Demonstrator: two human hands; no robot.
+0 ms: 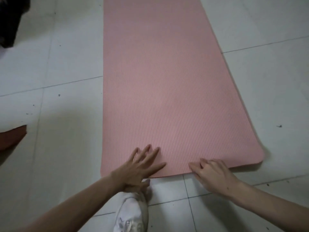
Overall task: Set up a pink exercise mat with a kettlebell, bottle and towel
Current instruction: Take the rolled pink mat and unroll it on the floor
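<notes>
A pink ribbed exercise mat (167, 81) lies unrolled flat on the white tiled floor, running away from me past the top of the view. My left hand (138, 166) rests palm down with fingers spread on the mat's near edge, left of centre. My right hand (212, 173) lies at the same near edge further right, its fingers loosely bent and touching the mat. Neither hand holds anything. No kettlebell or bottle is in view.
My white sneaker (131, 213) stands on the tiles just below the mat's near edge. A reddish-brown cloth (11, 137) pokes in at the left edge. A dark blurred shape (11, 19) fills the top left corner. White floor tiles (270, 81) flank the mat.
</notes>
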